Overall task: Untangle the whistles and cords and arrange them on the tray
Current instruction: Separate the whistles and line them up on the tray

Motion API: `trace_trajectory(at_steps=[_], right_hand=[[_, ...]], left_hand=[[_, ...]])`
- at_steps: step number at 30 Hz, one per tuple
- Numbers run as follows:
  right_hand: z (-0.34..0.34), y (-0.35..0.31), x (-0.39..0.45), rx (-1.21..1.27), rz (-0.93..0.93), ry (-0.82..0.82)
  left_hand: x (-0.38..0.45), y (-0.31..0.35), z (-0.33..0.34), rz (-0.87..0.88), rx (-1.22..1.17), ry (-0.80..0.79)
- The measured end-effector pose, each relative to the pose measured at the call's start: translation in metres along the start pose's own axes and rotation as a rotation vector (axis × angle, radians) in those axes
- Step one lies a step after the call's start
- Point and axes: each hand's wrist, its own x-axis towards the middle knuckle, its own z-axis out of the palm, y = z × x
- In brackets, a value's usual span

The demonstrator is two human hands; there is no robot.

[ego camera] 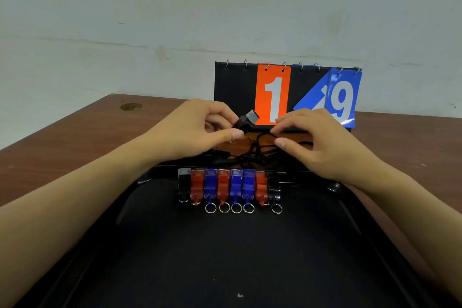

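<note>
With the left hand (pixel 200 127) pinching the black whistle (pixel 246 119) and the right hand (pixel 317 137) pinching its cord (pixel 257 150) at 12 o'clock of the tray (pixel 225 257), draw them gently apart.

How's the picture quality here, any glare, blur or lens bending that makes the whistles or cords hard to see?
Head view: soft, even light with no hard shadows; small glints on the key rings and a sheen on the blue score card. Wide-angle bending bows the table edge and stretches the forearms. The black cords blur into the dark tray, and the black whistle in the left hand looks slightly soft.
</note>
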Motion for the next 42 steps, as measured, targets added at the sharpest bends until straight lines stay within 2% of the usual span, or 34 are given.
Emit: trace_trajectory(at_steps=[5,8,13,18,20,24,35,42], right_hand=[[0.005,-0.022,-0.004,0.326,-0.031,0.036],[0.002,-0.030,-0.006,0.466,-0.042,0.064],[-0.001,-0.038,-0.008,0.542,-0.019,0.059],[-0.008,-0.032,-0.007,0.560,0.072,0.036],[-0.018,-0.028,-0.009,0.639,0.133,-0.013],[-0.031,-0.019,-0.016,0.792,0.243,-0.245],[-0.036,-0.020,-0.024,0.632,0.289,-0.633],[-0.030,-0.016,-0.023,0.556,0.291,-0.622]], left_hand=[[-0.006,0.019,0.005,0.085,-0.039,-0.096],[-0.008,0.024,0.005,0.114,-0.043,-0.087],[-0.010,0.026,0.008,0.143,-0.051,-0.077],[-0.012,0.022,0.007,0.167,0.081,-0.153],[-0.012,0.018,0.005,0.152,0.094,-0.151],[-0.013,0.009,0.004,0.136,0.285,-0.185],[-0.012,0.011,0.008,0.171,0.319,-0.242],[-0.012,0.011,0.010,0.188,0.342,-0.251]])
